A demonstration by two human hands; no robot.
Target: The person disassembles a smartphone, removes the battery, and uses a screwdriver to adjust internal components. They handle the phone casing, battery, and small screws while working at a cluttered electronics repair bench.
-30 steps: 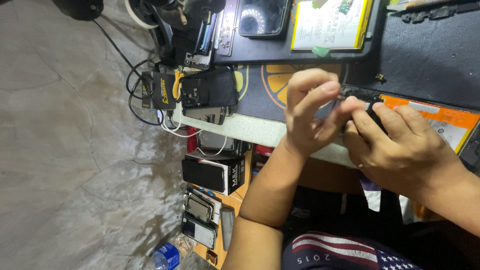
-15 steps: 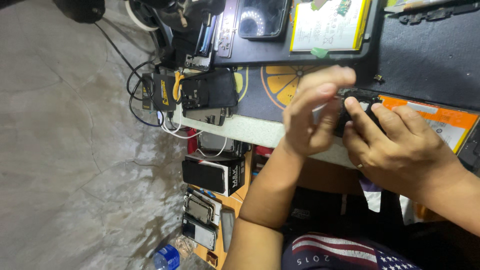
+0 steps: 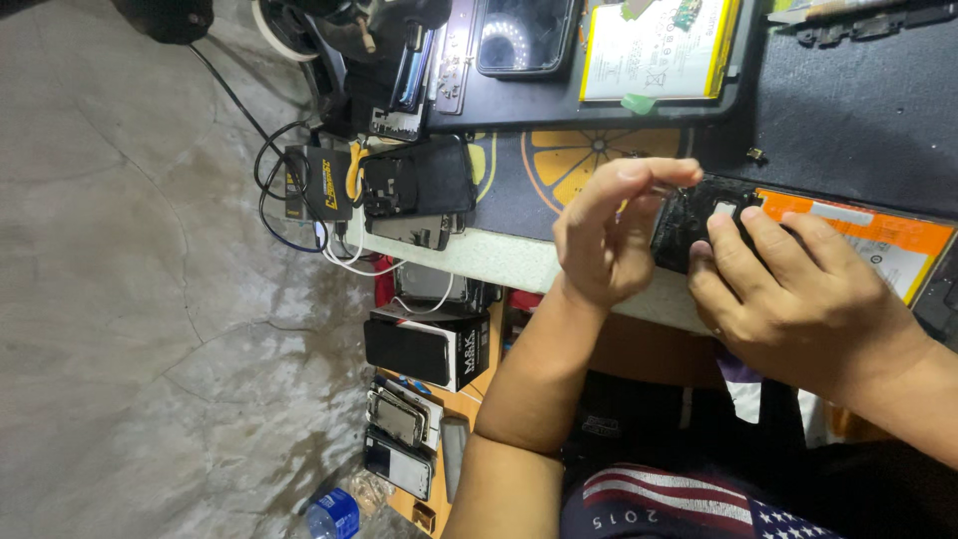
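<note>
My right hand (image 3: 798,299) grips a black opened phone (image 3: 689,225) against the table edge, fingertips pressed on its back. An orange-backed part (image 3: 878,235) lies just right of it under my fingers. My left hand (image 3: 604,240) hovers beside the phone's left end. Its index finger stretches over to the phone's top corner and the thumb is curled below. Something thin and pale shows between finger and thumb, too small to identify.
An orange-slice patterned mat (image 3: 559,160) covers the table. Behind it lie a black tray (image 3: 559,95) with a phone screen (image 3: 524,35) and a battery (image 3: 659,45). At the left are another black phone back (image 3: 414,180), cables (image 3: 289,200), a phone box (image 3: 424,344) and several phones (image 3: 399,439) on a lower shelf.
My left index finger has straightened and reached right, onto the phone's top corner. My right hand has kept its grip on the phone.
</note>
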